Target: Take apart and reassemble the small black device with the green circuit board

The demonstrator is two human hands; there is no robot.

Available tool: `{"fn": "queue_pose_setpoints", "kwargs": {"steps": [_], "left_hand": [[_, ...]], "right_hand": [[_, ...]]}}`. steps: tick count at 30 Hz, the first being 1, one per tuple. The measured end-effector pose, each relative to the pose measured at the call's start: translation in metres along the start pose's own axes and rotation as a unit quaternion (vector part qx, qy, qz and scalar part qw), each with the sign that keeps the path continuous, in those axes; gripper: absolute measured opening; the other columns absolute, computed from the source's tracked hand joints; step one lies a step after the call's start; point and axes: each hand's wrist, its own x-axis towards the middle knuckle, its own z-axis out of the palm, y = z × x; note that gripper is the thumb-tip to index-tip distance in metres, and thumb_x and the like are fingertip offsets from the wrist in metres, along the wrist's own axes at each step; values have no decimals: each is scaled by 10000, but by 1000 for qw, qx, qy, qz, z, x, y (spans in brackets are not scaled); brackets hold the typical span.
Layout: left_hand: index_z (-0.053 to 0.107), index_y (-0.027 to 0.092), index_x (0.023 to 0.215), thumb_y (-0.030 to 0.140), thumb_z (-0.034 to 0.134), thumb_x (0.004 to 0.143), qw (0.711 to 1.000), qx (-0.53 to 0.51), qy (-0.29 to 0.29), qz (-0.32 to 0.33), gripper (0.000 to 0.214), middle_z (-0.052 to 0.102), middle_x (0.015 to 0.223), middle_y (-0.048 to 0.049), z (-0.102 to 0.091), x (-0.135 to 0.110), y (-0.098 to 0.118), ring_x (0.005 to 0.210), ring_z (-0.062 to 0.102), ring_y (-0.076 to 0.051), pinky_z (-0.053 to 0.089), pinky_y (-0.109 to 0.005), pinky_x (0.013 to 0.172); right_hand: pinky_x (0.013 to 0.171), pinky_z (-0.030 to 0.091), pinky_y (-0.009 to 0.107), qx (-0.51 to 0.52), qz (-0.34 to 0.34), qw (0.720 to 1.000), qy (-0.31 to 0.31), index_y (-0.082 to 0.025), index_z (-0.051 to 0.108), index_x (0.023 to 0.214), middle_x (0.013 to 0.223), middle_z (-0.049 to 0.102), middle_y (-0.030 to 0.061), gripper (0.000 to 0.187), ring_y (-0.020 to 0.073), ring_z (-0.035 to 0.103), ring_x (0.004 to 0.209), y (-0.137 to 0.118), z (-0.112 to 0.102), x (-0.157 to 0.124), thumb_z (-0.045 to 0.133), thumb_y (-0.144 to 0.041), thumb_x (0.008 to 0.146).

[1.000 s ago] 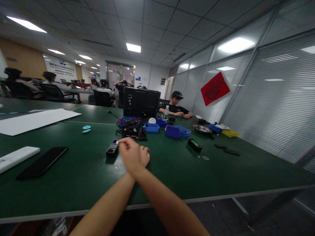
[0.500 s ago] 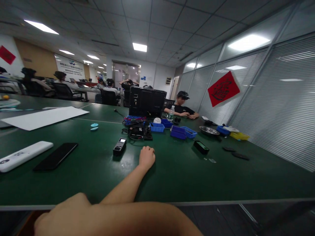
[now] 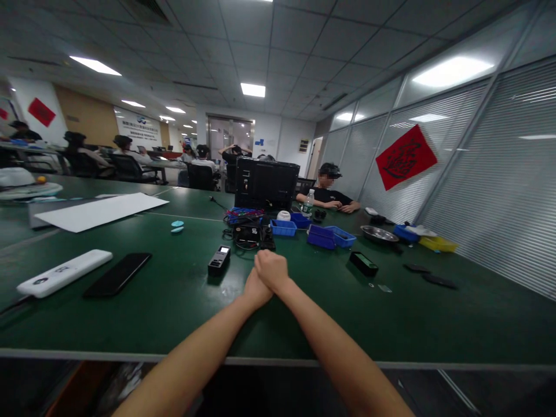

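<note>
Both my hands rest together on the green table (image 3: 313, 324), near its middle. My right hand (image 3: 273, 270) lies over the top of my left hand (image 3: 256, 289) with its fingers curled round it. Most of the left hand's fingers are hidden underneath. Just left of the hands stands a small black device with a lit screen (image 3: 219, 260). Beyond them sit a black box with cables (image 3: 247, 233) and a blue tray (image 3: 284, 227).
A white power strip (image 3: 65, 273) and a black phone-like slab (image 3: 118, 275) lie on the left. Further back are a monitor (image 3: 267, 182), a baseball (image 3: 284, 216) and a water bottle (image 3: 308, 201). A steel bowl (image 3: 379, 234) is on the right. Across the table sits a person (image 3: 328, 191).
My right hand has moved from the lower left, where its arm crossed in front, up onto my left hand. The left hand stays on the table. The view has turned slightly left.
</note>
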Motion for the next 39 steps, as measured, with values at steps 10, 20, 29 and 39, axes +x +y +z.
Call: {"fn": "queue_pose_setpoints", "kwargs": {"steps": [10,20,29,39], "left_hand": [[342,144,1270,360,478,750,948,221,93,-212,579,477,1165,-182,-71,-18,-113,1080,434,-316,340,-436,858],[409,70,1111,359,438,755,864,203,197,-416,460,510,1048,-180,-98,-7,-187,973,498,-288,399,-354,737],[436,62,1053,378,407,761,890,213,175,-363,431,501,1024,-177,-93,-4,-188,954,496,-269,386,-335,757],[471,123,915,409,442,749,955,234,96,-155,332,515,916,-121,-54,-6,-117,876,506,-241,374,-330,740]], "right_hand": [[621,396,246,6,365,930,-36,-217,607,886,853,634,66,305,176,590,767,126,24,-21,327,-332,852],[588,399,243,76,375,922,-57,-217,623,819,832,634,62,268,179,586,752,135,29,-19,377,-320,810],[592,406,246,70,367,924,-79,-212,621,822,833,631,67,268,178,587,750,134,27,-18,380,-328,815],[624,415,263,59,370,924,-73,-233,625,808,825,632,52,273,189,589,772,137,33,-16,371,-333,808]]}}
